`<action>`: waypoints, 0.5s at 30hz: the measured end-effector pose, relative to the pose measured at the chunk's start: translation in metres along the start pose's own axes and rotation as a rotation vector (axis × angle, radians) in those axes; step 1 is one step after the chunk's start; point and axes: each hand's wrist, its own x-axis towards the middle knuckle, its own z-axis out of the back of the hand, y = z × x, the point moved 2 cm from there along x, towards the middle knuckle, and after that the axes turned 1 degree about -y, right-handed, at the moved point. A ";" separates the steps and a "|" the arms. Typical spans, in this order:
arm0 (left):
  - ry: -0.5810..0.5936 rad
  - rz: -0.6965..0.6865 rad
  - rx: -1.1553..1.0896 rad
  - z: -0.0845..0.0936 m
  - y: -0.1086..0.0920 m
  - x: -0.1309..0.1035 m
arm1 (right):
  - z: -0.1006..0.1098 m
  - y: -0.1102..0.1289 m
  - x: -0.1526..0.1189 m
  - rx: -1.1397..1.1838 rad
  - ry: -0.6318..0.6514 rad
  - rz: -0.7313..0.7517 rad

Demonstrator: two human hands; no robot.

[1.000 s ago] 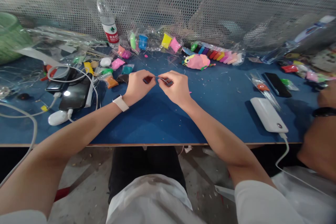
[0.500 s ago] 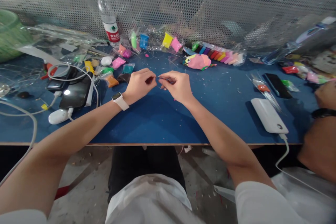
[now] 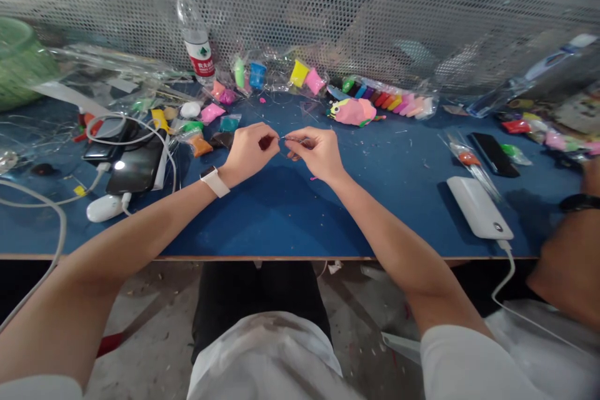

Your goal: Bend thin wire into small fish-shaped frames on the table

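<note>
Over the middle of the blue desk (image 3: 262, 225), the left hand (image 3: 250, 149) and right hand (image 3: 321, 153) meet almost tip to tip, just apart. Both sets of fingers are pinched on a thin strand (image 3: 282, 138), which shows in the narrow gap between them; it is too fine to make out further. Compared with a second ago, the left hand has barely moved, while the right hand's fingers lie straighter, the ring they made with the thumb now flattened. A tiny pink loop (image 3: 314, 179) has come into view beside the right wrist; whether it hangs or lies on the desk I cannot tell. Beyond the right hand, the pink clay figure (image 3: 357, 112) stays in place, as does the orange packet (image 3: 200, 146) near the left
</note>
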 end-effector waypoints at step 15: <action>0.126 0.117 -0.213 0.002 -0.006 -0.001 | 0.002 0.000 -0.002 -0.004 0.005 0.048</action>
